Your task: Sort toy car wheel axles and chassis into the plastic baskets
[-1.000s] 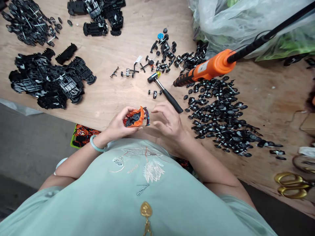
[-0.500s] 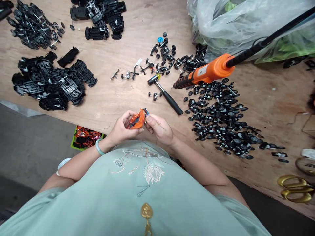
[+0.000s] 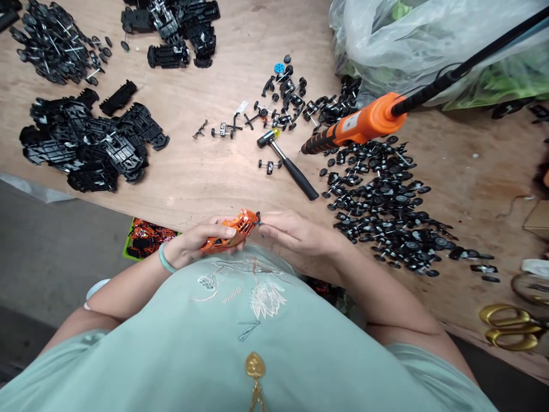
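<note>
My left hand (image 3: pixel 195 240) is closed around an orange toy car body (image 3: pixel 244 222), its glossy outer side turned up, just in front of my shirt at the table's near edge. At the car's right end, my right hand (image 3: pixel 302 233) pinches a small dark part (image 3: pixel 258 218) against the shell; the fingers partly hide it, and its kind is unclear. Beyond the hands lie a small mallet (image 3: pixel 294 169) with a black handle and a single wheel axle piece (image 3: pixel 269 166).
An orange electric screwdriver (image 3: pixel 364 123) hangs over a heap of wheel axles (image 3: pixel 386 200) at right. Black car chassis (image 3: pixel 86 140) are piled at left. A green crate (image 3: pixel 127 247) of orange bodies stands below the table edge. Gold-handled scissors (image 3: pixel 508 315) lie far right.
The car body has turned from its hollow inside to its glossy outside and come slightly nearer to me. My right hand has moved a little right and lower, with its fingers now straighter.
</note>
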Available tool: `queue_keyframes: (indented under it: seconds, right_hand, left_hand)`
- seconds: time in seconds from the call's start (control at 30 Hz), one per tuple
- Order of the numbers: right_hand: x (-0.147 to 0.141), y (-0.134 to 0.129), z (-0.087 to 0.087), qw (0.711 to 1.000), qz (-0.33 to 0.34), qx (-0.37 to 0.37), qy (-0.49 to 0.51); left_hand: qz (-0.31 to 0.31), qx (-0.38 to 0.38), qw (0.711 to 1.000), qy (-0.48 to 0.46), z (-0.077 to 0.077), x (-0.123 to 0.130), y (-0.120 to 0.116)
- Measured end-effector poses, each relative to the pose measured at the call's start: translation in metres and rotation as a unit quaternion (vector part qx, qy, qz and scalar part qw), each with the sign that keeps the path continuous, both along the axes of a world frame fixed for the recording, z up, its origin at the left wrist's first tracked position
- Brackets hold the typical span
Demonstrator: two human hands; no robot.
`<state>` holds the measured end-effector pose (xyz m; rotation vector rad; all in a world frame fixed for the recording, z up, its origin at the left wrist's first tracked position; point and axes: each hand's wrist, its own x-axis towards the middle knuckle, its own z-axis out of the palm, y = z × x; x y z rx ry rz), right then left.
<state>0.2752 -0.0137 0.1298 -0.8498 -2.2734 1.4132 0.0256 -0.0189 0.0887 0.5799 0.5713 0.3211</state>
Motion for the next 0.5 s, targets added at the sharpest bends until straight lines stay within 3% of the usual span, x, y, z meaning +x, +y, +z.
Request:
queue_keyframes:
  seconds: [0.13, 0.33, 0.4, 0.5]
  right_hand:
    - [0.007, -0.013, -0.003, 0.991, 0.036, 0.103, -0.081]
    - [0.022, -0.009, -0.017, 0.968, 0.059, 0.198, -0.146]
    - [0.022, -0.004, -0.019, 0.971, 0.044, 0.19, -0.136]
    - [0.013, -0.002, -0.02, 0.985, -0.018, 0.128, -0.113]
  left_hand:
    - [-0.106, -0.056, 0.993, 0.01, -0.005, -0.012, 0.002]
    - [-0.145, -0.08, 0.986, -0.01, -0.01, -0.01, 0.009]
    - [-0.157, -0.029, 0.987, -0.015, -0.015, -0.005, 0.012]
    - [-0.088, 0.176, 0.978, 0.065, -0.02, 0.006, 0.016]
